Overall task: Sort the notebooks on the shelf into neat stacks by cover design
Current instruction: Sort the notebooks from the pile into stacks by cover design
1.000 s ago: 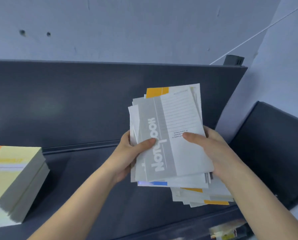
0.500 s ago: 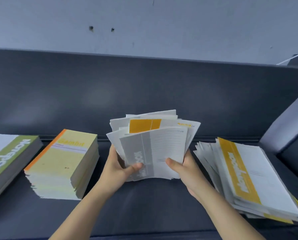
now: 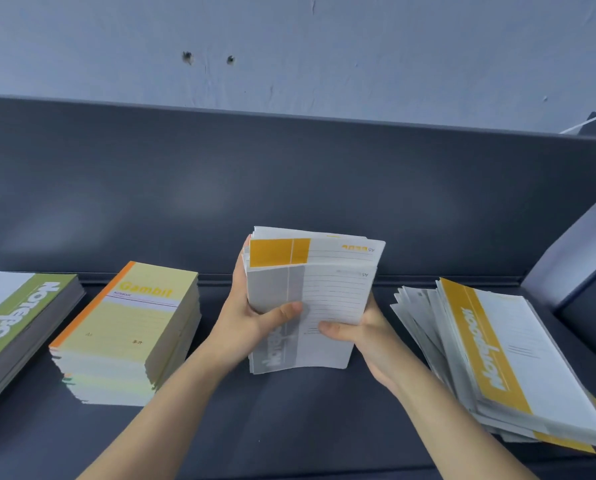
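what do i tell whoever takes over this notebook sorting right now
Hands: left hand grips the left edge of the mixed bundle, thumb on its grey-band front cover; right hand grips its lower right side.
Bundle: upright in the middle of the shelf, with an orange-band notebook behind the grey one.
Done: yellow Gambit stack and green-band stack on the left look sorted.
Left: split the bundle by cover and square up the fanned orange-band pile on the right.
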Demonstrator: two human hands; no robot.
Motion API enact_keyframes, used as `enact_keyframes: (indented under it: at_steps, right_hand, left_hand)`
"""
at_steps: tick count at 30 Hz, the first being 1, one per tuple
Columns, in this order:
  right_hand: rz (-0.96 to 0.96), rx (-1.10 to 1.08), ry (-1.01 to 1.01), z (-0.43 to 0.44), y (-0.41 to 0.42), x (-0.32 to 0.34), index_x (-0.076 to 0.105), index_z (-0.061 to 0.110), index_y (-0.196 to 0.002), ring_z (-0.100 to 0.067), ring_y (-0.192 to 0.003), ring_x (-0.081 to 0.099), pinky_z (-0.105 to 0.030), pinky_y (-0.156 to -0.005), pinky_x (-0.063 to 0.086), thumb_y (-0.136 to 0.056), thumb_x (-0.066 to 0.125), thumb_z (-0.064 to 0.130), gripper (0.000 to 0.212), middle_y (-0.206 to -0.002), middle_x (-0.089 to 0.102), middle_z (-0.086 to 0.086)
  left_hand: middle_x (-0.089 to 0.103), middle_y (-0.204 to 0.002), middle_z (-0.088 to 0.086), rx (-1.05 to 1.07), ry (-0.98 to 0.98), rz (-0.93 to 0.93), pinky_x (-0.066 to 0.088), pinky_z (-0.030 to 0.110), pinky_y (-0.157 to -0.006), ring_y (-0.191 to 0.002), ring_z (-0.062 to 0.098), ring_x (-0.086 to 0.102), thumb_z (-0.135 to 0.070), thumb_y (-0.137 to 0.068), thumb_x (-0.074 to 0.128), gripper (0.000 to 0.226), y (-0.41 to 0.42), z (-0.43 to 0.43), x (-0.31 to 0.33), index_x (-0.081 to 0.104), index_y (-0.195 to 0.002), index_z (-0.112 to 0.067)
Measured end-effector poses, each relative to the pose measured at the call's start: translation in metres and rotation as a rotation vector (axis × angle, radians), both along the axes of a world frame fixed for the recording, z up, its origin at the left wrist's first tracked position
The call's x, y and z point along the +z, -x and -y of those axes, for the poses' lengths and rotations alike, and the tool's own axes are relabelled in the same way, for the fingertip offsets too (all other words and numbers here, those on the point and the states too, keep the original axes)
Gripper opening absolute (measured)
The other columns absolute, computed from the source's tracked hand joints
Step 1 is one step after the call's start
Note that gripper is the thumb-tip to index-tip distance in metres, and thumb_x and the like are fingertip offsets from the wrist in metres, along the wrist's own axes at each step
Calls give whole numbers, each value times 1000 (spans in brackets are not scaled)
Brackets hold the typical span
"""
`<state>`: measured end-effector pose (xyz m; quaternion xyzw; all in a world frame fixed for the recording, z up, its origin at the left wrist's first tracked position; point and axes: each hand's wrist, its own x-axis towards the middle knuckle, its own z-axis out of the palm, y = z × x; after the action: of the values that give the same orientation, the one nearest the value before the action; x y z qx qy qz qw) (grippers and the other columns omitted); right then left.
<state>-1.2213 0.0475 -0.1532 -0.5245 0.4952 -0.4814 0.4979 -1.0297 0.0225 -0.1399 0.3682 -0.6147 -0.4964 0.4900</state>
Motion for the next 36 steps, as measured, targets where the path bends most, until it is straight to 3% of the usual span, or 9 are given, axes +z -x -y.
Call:
enact_keyframes:
  at_steps: [8,12,15,19,23,27,30,34,36]
  right_hand:
    - [-89,14,153,-2,17,57,8,36,-149,3,-127,44,-28,-103,42,-54,83,22,122,-143,40,20]
    - [-270,1,167,-1,17,78,7,37,-149,-5,-134,34,-38,-112,34,-64,83,23,114,-142,35,20]
    - [-586,-86,237,-11,9,83,1,35,-149,2,-140,10,-36,-119,17,-74,77,37,108,-152,7,21]
    - [-1195,-140,723,-21,-20,109,-1,22,-152,-9,-145,-15,-41,-118,-7,-79,42,72,98,-159,-10,10]
    - [-1515,196,523,-13,-51,98,-6,16,-152,-13,-147,-12,-38,-120,-6,-83,51,64,101,-160,-13,3]
    - [-1384,216,501,-7,-40,102,-2,21,-152,-7,-146,-10,-32,-120,-3,-85,57,56,96,-160,-10,9]
    - [-1191,107,411,-7,-16,110,-3,23,-152,-7,-146,-11,-37,-120,-1,-72,70,57,114,-159,-9,13]
    - [-395,33,-35,-7,20,80,20,31,-148,-15,-134,42,-41,-110,37,-40,94,39,131,-143,46,8]
    - [-137,77,-84,-4,21,49,45,25,-131,-16,-120,56,-33,-95,48,-42,91,17,101,-125,63,4]
  left_hand:
    - [63,-117,-21,-73,7,77,54,21,-80,-111,4,61,-7,-70,81,85,-13,10,8,36,-137,-32]
    - [52,-131,-6,-1,6,145,52,37,-95,-120,10,55,-34,-57,88,79,-11,14,-2,43,-120,-52]
    - [52,-132,-3,7,10,153,50,40,-97,-120,10,55,-40,-54,88,82,-9,12,-5,43,-122,-45]
    - [57,-127,-7,-17,33,133,51,30,-91,-116,8,58,-30,-60,86,78,-7,11,-2,43,-124,-36]
    - [55,-130,-12,-24,58,123,48,32,-95,-121,8,55,-35,-55,85,87,-8,9,0,40,-130,-41]
    - [53,-131,-18,-42,59,124,48,23,-92,-120,0,53,-34,-53,84,88,-10,7,6,39,-129,-44]
    - [57,-127,-14,-59,23,113,52,28,-90,-117,5,57,-25,-58,88,85,-11,5,5,41,-128,-39]
    - [59,-125,-14,-56,-15,85,52,27,-88,-116,5,58,-20,-59,88,83,-10,1,0,41,-126,-39]
    - [59,-126,-12,-78,-26,69,51,31,-91,-118,6,57,-22,-59,88,85,-8,2,-1,40,-128,-38]
